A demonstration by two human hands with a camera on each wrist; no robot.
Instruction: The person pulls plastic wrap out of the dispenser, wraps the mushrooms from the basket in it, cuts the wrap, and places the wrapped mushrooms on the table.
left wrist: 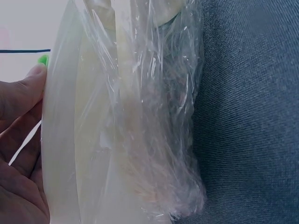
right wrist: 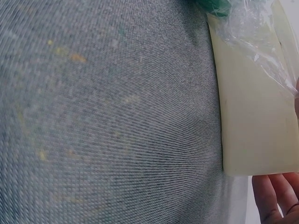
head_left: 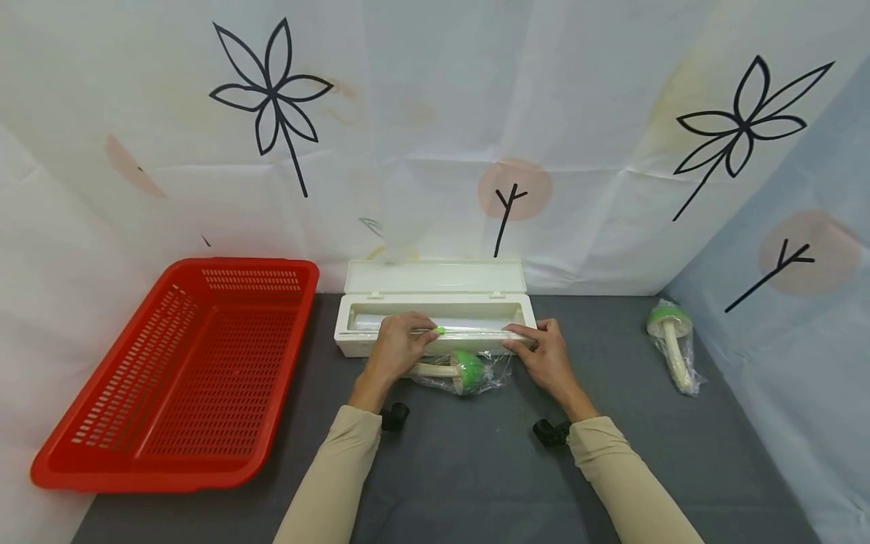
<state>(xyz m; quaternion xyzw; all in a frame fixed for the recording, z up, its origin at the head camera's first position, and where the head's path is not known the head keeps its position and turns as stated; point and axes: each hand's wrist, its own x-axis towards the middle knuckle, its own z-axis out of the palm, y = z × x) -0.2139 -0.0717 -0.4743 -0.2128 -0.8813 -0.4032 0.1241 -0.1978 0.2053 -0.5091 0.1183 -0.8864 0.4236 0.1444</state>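
Note:
In the head view a long white cling film dispenser box stands with its lid up and a roll of clear film inside. My left hand pinches a small green slide cutter on the box's front rim. At the right end of that rim my right hand grips the box, thumb in front and fingers behind. A green-capped toy mushroom lies against the box front, loosely covered in clear film. In the right wrist view, film also hangs over the box front.
To the left stands a red plastic basket with slotted walls. Another film-wrapped toy mushroom lies at the far right of the dark grey table. A printed white cloth hangs right behind the box.

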